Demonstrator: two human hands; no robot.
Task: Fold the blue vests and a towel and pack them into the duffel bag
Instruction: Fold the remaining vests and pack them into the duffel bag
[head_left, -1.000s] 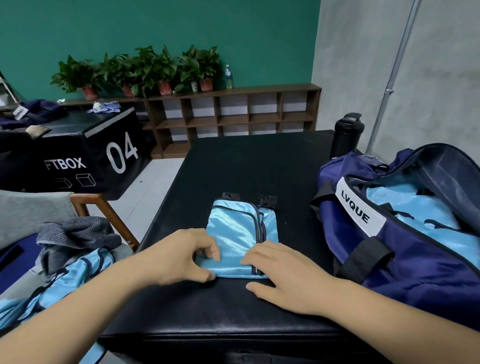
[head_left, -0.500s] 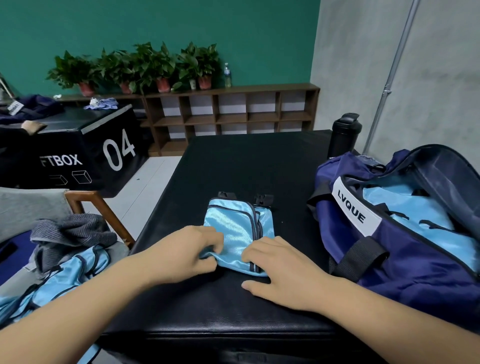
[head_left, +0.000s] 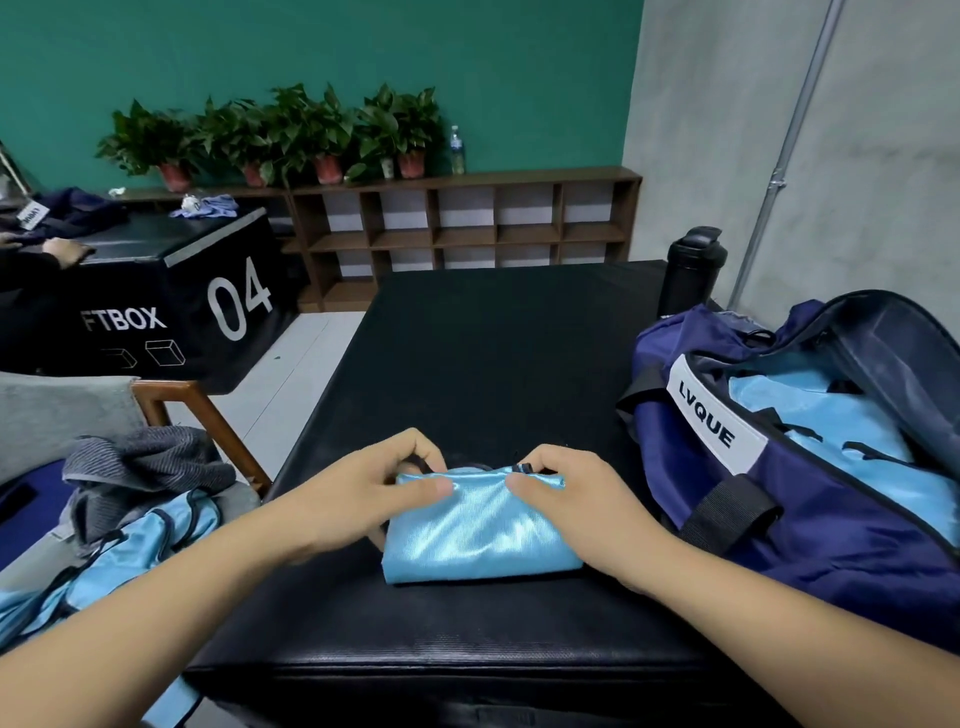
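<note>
Pinching folded vest (head_left: 480, 525), far edge hidden

Count, head view:
- Hands: 2, left hand (head_left: 363, 499) and right hand (head_left: 576, 504).
- Blue vests: 3 seen. One folded vest (head_left: 478, 525) on the desk (head_left: 493, 353); one packed vest (head_left: 831, 415) in the duffel bag (head_left: 831, 540); one loose vest (head_left: 130, 551) on the chair (head_left: 202, 410).
- Duffel bags: 1.
- Grey towel (head_left: 145, 467): 1.
- Black flask (head_left: 691, 270): 1.
- Potted plants (head_left: 291, 135): 5 pots visible.
- Clear bottle (head_left: 456, 150): 1.
</note>
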